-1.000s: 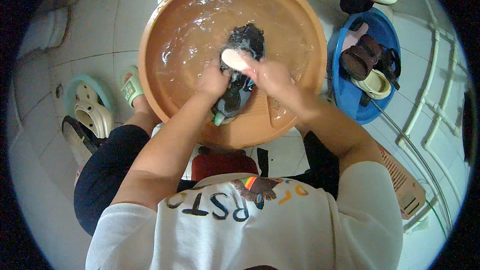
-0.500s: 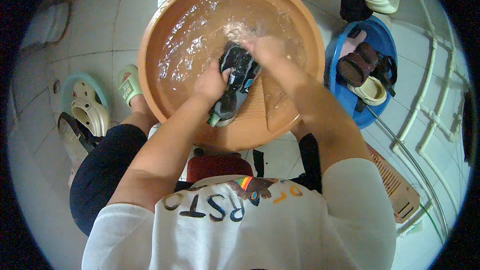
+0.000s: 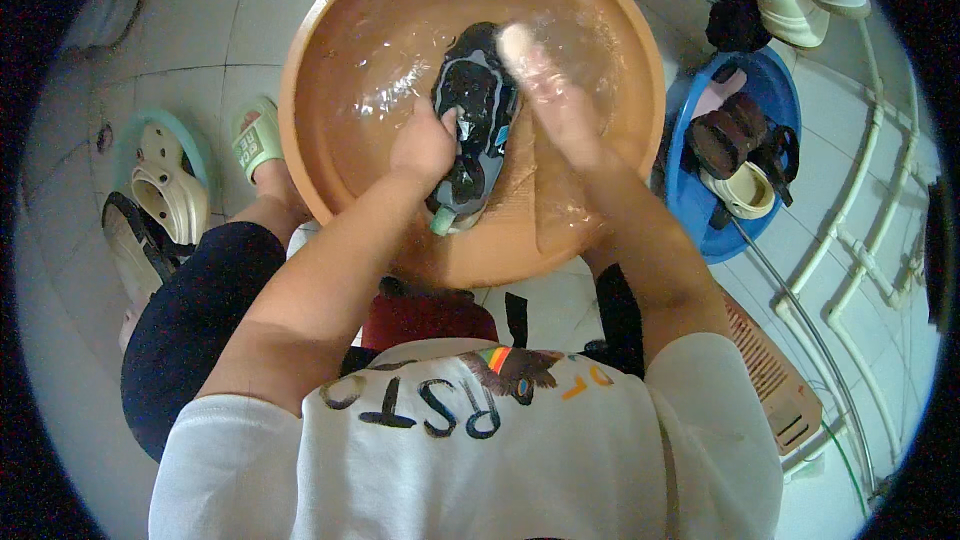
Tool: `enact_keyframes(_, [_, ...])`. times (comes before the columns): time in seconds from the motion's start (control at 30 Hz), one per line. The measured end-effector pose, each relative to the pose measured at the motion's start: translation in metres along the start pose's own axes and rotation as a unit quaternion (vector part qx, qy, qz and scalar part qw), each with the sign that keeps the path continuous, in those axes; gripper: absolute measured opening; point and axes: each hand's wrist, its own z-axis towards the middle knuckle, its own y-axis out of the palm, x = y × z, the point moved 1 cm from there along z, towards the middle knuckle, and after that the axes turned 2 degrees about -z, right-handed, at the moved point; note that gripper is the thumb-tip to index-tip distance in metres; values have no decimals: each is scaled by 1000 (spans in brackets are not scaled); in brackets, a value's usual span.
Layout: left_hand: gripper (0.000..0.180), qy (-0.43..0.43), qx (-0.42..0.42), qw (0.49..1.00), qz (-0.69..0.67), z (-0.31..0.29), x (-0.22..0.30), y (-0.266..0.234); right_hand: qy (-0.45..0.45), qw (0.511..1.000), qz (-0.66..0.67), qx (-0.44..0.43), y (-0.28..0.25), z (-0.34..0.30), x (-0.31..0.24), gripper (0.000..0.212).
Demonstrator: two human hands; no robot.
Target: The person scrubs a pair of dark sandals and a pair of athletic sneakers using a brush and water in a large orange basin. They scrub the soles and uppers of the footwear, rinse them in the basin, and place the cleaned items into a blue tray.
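Head view: pinching black shoe (image 3: 468,135), likely slippery, with left hand (image 3: 423,144); best held by its side; maybe gripping brush (image 3: 514,42) (blurry) with right hand (image 3: 564,112).

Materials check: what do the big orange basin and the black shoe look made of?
Orange basin: likely plastic, satin-smooth, its ribbed panel apparently moulded in. Black shoe: perhaps synthetic or leather, judging by glossy highlights, though wetness could cause that.
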Motion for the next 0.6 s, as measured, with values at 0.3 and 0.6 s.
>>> enact_keyframes(0.3, [41, 20, -12, 999, 24, 1, 6, 5, -191, 972, -82, -110, -8, -61, 14, 46])
enact_keyframes(0.6, [40, 0, -28, 999, 37, 13, 0, 8, -48, 976, -166, -134, 8, -35, -1, 50])
